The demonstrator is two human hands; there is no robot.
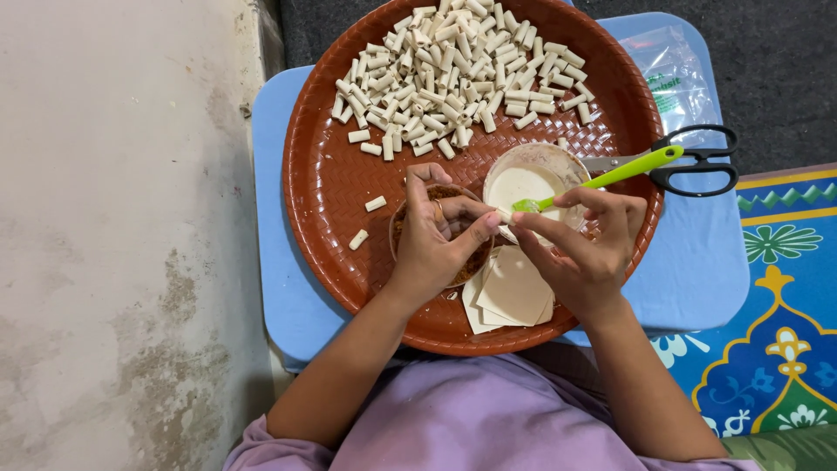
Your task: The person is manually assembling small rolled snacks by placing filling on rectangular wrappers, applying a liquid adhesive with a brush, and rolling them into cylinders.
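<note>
Left hand [440,240]: pinched shut on a small roll [503,215].
Right hand [580,240]: fingers closed, gripping green brush [602,180].
Tray [331,183]: holds paste bowl [534,174], wrappers [514,292].

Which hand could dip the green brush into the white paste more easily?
The right hand. It already grips the lime-green plastic brush, whose tip sits at the rim of the round bowl of white paste. The left hand is pinching a small pale roll.
</note>
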